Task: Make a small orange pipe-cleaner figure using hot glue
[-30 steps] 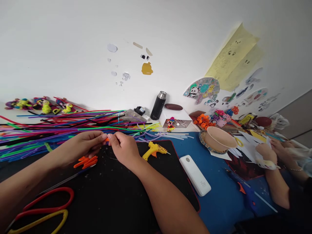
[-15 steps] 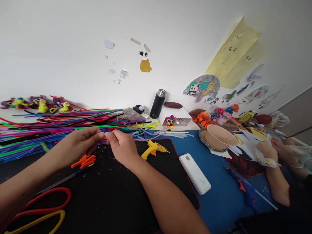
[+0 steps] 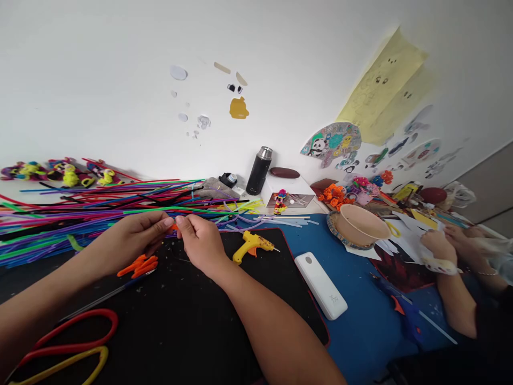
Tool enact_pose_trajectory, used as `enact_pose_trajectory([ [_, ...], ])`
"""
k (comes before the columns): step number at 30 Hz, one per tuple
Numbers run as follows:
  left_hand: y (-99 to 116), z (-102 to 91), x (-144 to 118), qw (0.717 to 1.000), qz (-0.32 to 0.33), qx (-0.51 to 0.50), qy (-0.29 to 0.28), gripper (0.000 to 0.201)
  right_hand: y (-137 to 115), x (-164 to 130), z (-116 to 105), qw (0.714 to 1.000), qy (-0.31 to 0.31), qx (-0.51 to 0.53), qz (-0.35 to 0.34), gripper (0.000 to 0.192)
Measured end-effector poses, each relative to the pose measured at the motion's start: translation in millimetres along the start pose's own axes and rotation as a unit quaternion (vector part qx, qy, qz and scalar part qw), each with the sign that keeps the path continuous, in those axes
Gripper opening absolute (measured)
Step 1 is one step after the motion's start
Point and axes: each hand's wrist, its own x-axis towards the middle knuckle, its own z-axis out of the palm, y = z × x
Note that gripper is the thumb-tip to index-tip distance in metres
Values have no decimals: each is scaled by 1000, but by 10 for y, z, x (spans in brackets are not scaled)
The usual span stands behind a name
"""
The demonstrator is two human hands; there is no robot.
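Thumb to thumb, my left hand (image 3: 140, 232) and my right hand (image 3: 202, 240) pinch a small orange pipe cleaner piece (image 3: 175, 227) between them. Most of it is hidden by the fingers. Below my left hand, several bent orange pipe cleaner pieces (image 3: 138, 266) lie on the black mat (image 3: 180, 326). A yellow glue gun (image 3: 252, 246) rests to the right of my right hand, its nozzle pointing right. Behind both hands spreads a heap of long coloured pipe cleaners (image 3: 120, 200).
Red-and-yellow-handled scissors (image 3: 72, 342) lie at front left. A white power bank (image 3: 321, 286), a beige bowl (image 3: 364, 227) and a blue glue gun (image 3: 404, 315) are to the right. A black flask (image 3: 259, 171) stands by the wall. Another person's hands (image 3: 441, 248) handle paper at far right.
Almost nothing differs. My thumbs have drawn very slightly apart at the orange piece, which both hands keep pinched.
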Motion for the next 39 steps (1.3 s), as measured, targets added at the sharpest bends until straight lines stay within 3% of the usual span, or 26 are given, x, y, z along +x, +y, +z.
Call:
enact_pose_trajectory([
  [3,36,-64,-13,999,11,-11,-39,76,-5,-6,0,1000,3,8,-2,46],
  [7,70,-120,-47,999,13,-17,-40,70,13,-1,1,1000,7,12,9,49],
  [15,136,-122,-83,999,-5,-41,-17,60,-20,-19,-26,992,-44,113,37,54],
  [22,174,-169,-126,996,6,-82,18,51,-43,20,-78,975,-31,217,29,51],
  [32,198,-108,-148,997,45,-52,40,49,-53,8,-65,977,-36,207,21,47],
  [39,181,-74,-131,998,59,-10,38,49,-45,-6,-68,989,-44,142,18,40],
])
